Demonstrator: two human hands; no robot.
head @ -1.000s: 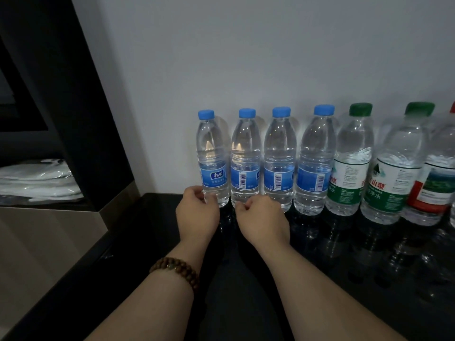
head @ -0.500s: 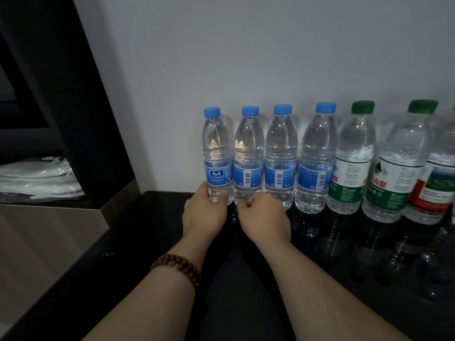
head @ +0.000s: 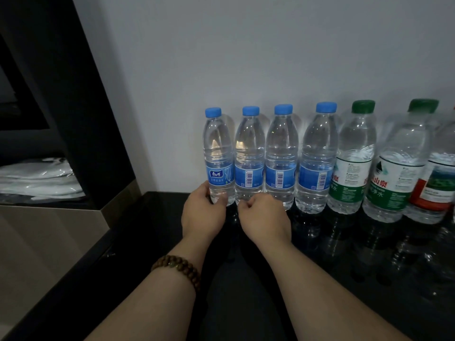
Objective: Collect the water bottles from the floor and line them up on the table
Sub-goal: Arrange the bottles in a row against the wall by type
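Dim, bluish light; glossy black table (head: 344, 279) mirrors the bottles (head: 280, 158); wide-angle bending at edges.

4 blue-capped bottles (head: 282, 158) and 2 green-capped bottles (head: 354, 168) stand upright on black table (head: 157, 217).

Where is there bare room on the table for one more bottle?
Free: the table corner left of the leftmost blue-capped bottle, and the front strip before the green-capped bottles. Crowded: the row along the wall, with left hand and right hand at its left end.

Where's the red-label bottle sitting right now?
Head view: the red-label bottle stands on the black table at the far right, beside the second green-capped bottle, partly cut by the frame.
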